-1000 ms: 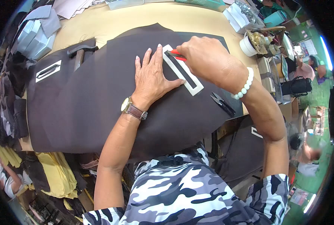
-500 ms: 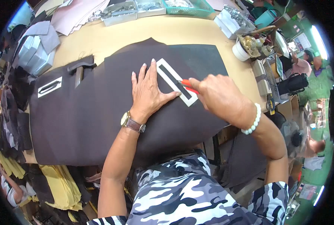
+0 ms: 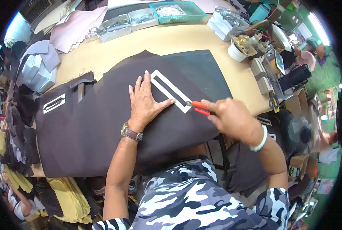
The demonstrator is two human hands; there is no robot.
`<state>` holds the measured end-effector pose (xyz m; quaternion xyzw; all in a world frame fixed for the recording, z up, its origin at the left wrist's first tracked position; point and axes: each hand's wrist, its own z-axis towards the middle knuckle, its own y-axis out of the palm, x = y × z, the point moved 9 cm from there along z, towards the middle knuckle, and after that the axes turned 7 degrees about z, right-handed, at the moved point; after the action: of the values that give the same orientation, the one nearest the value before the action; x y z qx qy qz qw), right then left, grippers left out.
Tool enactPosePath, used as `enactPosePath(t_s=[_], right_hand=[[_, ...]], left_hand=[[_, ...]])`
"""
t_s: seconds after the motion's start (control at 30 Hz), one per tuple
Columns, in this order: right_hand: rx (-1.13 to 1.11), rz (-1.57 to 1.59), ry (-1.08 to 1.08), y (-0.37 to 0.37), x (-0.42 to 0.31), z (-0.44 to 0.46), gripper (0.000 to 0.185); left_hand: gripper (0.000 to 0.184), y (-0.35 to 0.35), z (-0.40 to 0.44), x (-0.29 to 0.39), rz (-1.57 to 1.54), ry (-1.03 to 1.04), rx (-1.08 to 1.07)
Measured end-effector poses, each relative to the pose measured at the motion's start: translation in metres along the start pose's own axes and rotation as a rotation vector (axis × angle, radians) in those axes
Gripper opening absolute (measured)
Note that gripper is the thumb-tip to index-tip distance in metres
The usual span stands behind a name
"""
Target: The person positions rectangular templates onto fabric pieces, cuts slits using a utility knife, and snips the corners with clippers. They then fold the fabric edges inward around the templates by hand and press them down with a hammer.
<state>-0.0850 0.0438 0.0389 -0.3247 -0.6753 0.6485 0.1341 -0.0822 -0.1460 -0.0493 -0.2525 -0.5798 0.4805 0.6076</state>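
My left hand (image 3: 145,105) lies flat with spread fingers on the dark brown fabric (image 3: 102,134), its thumb touching the edge of a white rectangular frame (image 3: 162,85). Red-handled snips (image 3: 200,107) are held in my right hand (image 3: 232,119), their tip at the lower right end of the frame's slot. The frame rests slanted on the fabric, with dark material showing through its opening. Another white frame (image 3: 54,103) with a dark slit lies at the fabric's left side. Beside it is a hammer (image 3: 81,87), its head partly covering a fold.
A dark green mat (image 3: 197,69) shows beyond the fabric. White boxes of small parts (image 3: 143,17) and a teal basket (image 3: 178,12) stand at the back. A white tub (image 3: 237,51) is on the right. Yellow cloth (image 3: 69,201) hangs lower left. Other people are at both sides.
My right hand has moved the snips down along the slot to its lower end. My left hand stays flat beside the frame. The camera view has shifted, and the small black snips are no longer visible.
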Motion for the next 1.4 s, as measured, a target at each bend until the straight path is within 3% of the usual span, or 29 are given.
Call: enactPosePath(t_s=[0.07, 0.1, 0.17, 0.3, 0.47, 0.53, 0.63, 0.67, 0.77, 0.8, 0.83, 0.9, 0.97, 1.0, 1.1, 1.13, 1.17, 1.23, 1.27, 1.3, 1.4], right_hand=[[0.195, 0.336, -0.149, -0.007, 0.041, 0.002, 0.040], [0.023, 0.612, 0.284, -0.015, 0.056, 0.006, 0.035], [0.200, 0.664, 0.438, -0.009, 0.100, 0.018, 0.032], [0.570, 0.341, 0.280, 0.031, 0.144, 0.064, 0.036], [0.857, -0.224, 0.141, 0.005, 0.103, 0.052, 0.037], [0.716, 0.046, 0.215, 0.000, 0.096, 0.033, 0.038], [0.431, 0.312, 0.253, 0.018, 0.079, -0.008, 0.038], [0.340, 0.364, 0.247, 0.031, 0.076, -0.018, 0.037], [0.301, 0.622, 0.288, 0.051, 0.077, -0.029, 0.024], [0.289, 0.660, 0.323, 0.052, 0.080, -0.029, 0.022], [0.274, 0.700, 0.357, 0.052, 0.083, -0.028, 0.019], [0.345, 0.724, 0.366, 0.047, 0.092, -0.024, 0.016], [0.513, 0.686, 0.318, 0.040, 0.111, -0.019, 0.015], [0.573, 0.706, 0.301, 0.038, 0.118, -0.014, 0.015], [0.589, 0.892, 0.348, 0.023, 0.098, 0.014, 0.017], [0.578, 0.967, 0.218, 0.023, 0.079, 0.031, 0.018], [0.564, 1.039, 0.088, 0.026, 0.057, 0.045, 0.019], [0.413, 1.429, 0.073, 0.054, 0.020, 0.070, 0.022], [0.353, 1.489, 0.094, 0.072, 0.010, 0.077, 0.024], [0.292, 1.548, 0.115, 0.089, 0.002, 0.083, 0.026], [0.432, 1.538, 0.147, 0.095, 0.001, 0.067, 0.031]], left_hand=[[0.108, -0.016, 0.004, -0.007, -0.135, -0.016, 0.040], [0.101, -0.029, 0.006, -0.013, -0.175, -0.004, 0.132], [0.096, -0.054, 0.012, -0.032, -0.124, -0.088, 0.160], [0.085, -0.072, 0.012, -0.099, 0.343, -0.348, 0.053], [0.061, -0.070, -0.009, -0.141, 0.383, -0.447, 0.029], [0.046, -0.074, -0.004, -0.132, 0.401, -0.414, 0.038], [0.030, -0.094, 0.002, -0.121, 0.332, -0.249, 0.324], [0.023, -0.104, 0.008, -0.104, 0.390, -0.199, 0.318], [0.027, -0.109, 0.029, -0.106, 0.079, -0.272, 0.327], [0.036, -0.101, 0.038, -0.105, -0.213, -0.218, 0.290], [0.051, -0.074, 0.039, -0.112, -0.610, -0.330, 0.091], [0.060, -0.063, 0.034, -0.107, -0.479, -0.437, -0.074], [0.062, -0.063, 0.020, -0.087, -0.223, -0.507, -0.417], [0.051, -0.054, 0.017, -0.092, -0.179, -0.456, -0.514], [0.050, -0.042, 0.005, -0.097, -0.645, -0.513, -0.318], [0.049, -0.047, 0.004, -0.098, -0.661, -0.560, -0.163], [0.050, -0.039, 0.000, -0.096, -0.746, -0.620, -0.160], [0.054, -0.026, -0.005, -0.092, -0.918, -0.736, -0.150], [0.059, -0.010, -0.008, -0.104, -1.011, -0.816, -0.047], [0.060, -0.007, -0.007, -0.097, -1.048, -0.791, -0.090], [0.057, -0.016, -0.008, -0.064, -1.038, -0.665, -0.154]])
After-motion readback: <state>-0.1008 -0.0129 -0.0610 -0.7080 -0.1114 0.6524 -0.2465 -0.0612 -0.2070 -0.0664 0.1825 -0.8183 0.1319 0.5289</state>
